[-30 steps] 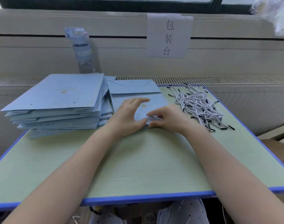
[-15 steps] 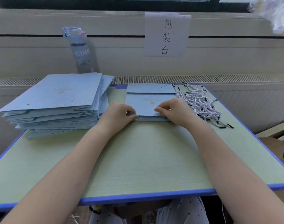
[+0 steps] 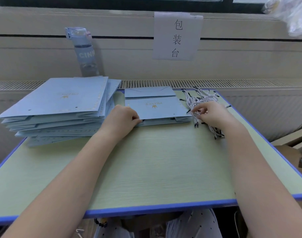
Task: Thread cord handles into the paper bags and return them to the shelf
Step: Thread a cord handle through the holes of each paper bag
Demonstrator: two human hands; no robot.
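- The right hand (image 3: 210, 115) has left the flat pale-blue paper bag with a gold crown print (image 3: 155, 109). It now rests on the pile of white twisted cords with black tips (image 3: 201, 100), fingertips seemingly pinching one cord (image 3: 189, 111). Threading looks about to begin.
- The left hand (image 3: 122, 119) still pinches the bag's near corner, fingers curled tight. The bag lies flat between both grips.
- Left of that grip sits the stack of flat blue bags (image 3: 61, 107), and beyond it a clear water bottle (image 3: 85, 52).
- Tangled neighbouring cords may drag along.
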